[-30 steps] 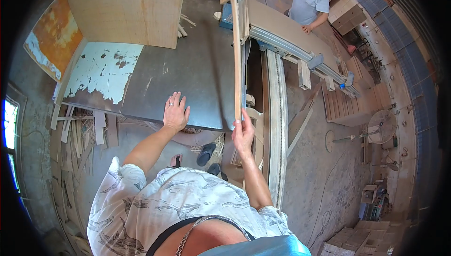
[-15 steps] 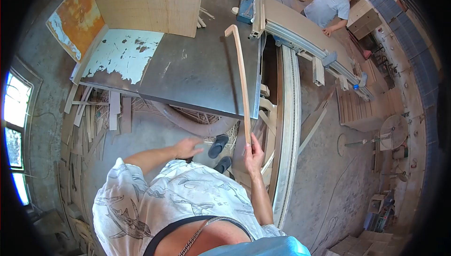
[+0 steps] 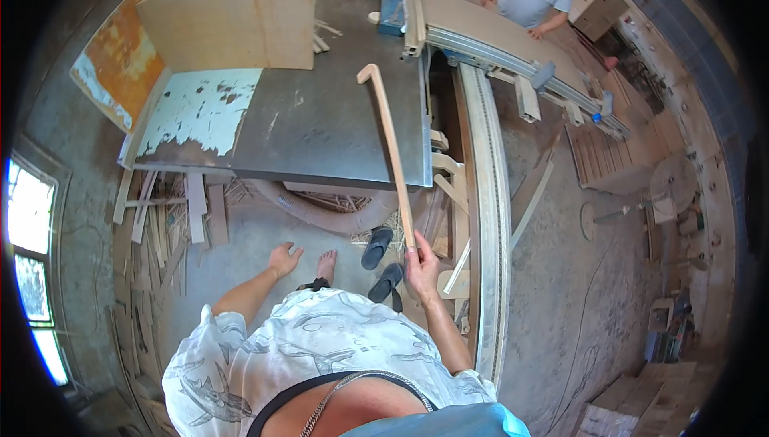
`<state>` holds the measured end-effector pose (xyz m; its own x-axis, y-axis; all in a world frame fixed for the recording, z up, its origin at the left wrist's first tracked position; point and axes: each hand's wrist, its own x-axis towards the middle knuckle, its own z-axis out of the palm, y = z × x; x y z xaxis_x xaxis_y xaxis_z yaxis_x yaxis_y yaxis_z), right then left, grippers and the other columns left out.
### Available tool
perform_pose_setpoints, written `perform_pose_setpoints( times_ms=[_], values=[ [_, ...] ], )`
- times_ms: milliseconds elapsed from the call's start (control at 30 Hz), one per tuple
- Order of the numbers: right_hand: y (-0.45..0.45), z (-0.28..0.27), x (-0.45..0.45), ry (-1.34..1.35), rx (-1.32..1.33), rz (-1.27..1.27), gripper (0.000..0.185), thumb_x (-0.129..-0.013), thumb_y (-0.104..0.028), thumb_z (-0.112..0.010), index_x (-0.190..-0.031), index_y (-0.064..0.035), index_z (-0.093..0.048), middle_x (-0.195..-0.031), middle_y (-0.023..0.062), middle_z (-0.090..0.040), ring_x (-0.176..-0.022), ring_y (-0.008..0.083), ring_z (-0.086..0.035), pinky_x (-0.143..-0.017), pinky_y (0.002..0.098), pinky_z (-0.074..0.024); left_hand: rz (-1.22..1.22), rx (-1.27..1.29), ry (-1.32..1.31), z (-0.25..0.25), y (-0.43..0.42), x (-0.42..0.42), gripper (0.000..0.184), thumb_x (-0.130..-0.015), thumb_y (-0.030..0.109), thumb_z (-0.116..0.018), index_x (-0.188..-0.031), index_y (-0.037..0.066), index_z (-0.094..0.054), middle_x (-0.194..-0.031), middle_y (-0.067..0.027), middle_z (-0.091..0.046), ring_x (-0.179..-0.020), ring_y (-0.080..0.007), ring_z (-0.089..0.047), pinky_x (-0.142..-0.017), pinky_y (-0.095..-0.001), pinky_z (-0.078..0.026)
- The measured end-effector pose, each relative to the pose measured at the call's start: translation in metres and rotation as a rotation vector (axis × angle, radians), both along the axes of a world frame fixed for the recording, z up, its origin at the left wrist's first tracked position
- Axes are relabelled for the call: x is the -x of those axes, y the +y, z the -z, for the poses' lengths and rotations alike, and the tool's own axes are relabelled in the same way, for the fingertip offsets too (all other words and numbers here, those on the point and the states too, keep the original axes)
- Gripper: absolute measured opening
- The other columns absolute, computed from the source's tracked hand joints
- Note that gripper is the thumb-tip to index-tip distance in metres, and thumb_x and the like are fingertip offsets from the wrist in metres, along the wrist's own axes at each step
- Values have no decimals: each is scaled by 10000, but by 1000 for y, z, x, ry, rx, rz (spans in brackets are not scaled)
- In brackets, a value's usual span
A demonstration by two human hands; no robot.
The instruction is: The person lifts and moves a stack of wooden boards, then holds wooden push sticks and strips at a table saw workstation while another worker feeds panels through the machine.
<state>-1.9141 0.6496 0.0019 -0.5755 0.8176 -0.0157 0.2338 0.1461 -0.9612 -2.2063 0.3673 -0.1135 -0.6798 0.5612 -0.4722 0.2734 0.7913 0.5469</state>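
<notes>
Pale wood: we note the stick with its near end in the right hand, pinched narrowly between thumb and fingers. Outward, it crosses the table edge, hooked end over the top; contact we cannot tell. Left hand loosely spread, near a foot.

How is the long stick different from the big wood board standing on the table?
The stick is thin, with a bent end; the board is a broad sheet. The right hand holds the stick; the board stands upright with no hand on it. Both look wooden.
</notes>
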Motion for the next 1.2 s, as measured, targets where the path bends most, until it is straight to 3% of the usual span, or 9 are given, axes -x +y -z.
perform_pose_setpoints(
  times_ms=[133,367,467,533,600,733,1000,1067,1200],
  values=[
    [-5,-18,9,-28,45,-7,491,-1047,-86,-594,-1531,-140,-532,-774,0,-617,-558,60,-494,-460,256,-414,157,-137,-304,110,-25,-51,687,-975,573,-571,-1319,-12,-678,-1385,-258,-635,-1329,-417,-578,-1109,-440,-467],
    [2,-13,11,-21,130,-26,505,-1056,-81,-562,-1549,-172,-505,-787,26,-627,-506,76,-499,-424,266,-426,99,363,-184,80,-57,-6,643,-954,573,-594,-1231,11,-740,-1255,-247,-714,-1260,-366,-643,-1070,-423,-496],
    [2,-9,8,-16,170,-23,509,-1059,-77,-552,-1554,-178,-495,-791,32,-632,-495,78,-498,-405,267,-420,235,385,-125,48,-43,25,457,-908,449,-680,-1040,26,-793,-983,-192,-787,-1000,-292,-754,-912,-416,-574],
    [-2,-21,8,-35,214,-20,508,-1060,-78,-549,-1554,-180,-494,-791,31,-632,-489,77,-495,-394,268,-413,-74,100,-113,-13,-13,22,260,-840,287,-742,-892,36,-782,-757,-117,-767,-694,-224,-745,-708,-400,-598],
    [-6,-36,9,-25,310,-9,504,-1061,-81,-547,-1553,-174,-493,-791,28,-633,-481,77,-494,-392,269,-412,-153,-171,37,-82,30,21,146,-814,151,-745,-898,33,-765,-744,-104,-754,-580,-192,-702,-584,-359,-573],
    [-2,-42,7,-33,395,-4,499,-1061,-86,-543,-1552,-158,-492,-801,25,-635,-488,75,-498,-392,270,-413,-231,-767,-280,-249,110,12,138,-922,181,-749,-934,44,-751,-624,26,-617,-490,-80,-532,-454,-258,-401],
    [6,-29,1,-64,321,-18,500,-1061,-89,-552,-1550,-176,-498,-817,28,-625,-491,80,-488,-413,270,-426,737,-1702,-33,-514,109,-35,362,-955,399,-716,-1080,60,-728,-850,-35,-621,-740,-123,-543,-648,-293,-411],
    [3,-34,1,-53,351,3,493,-1055,-83,-548,-1538,-178,-514,-804,24,-619,-472,78,-487,-400,274,-416,948,-1778,-252,-542,102,-48,348,-992,441,-685,-1109,114,-714,-875,-34,-615,-740,-127,-554,-666,-346,-430],
    [0,-42,-2,-80,358,-10,498,-1051,-95,-542,-1543,-161,-505,-799,17,-614,-482,78,-501,-403,276,-410,957,-1624,-41,-579,84,-93,336,-1001,460,-689,-1076,134,-715,-918,-23,-588,-771,-122,-581,-656,-315,-457]
  ],
)
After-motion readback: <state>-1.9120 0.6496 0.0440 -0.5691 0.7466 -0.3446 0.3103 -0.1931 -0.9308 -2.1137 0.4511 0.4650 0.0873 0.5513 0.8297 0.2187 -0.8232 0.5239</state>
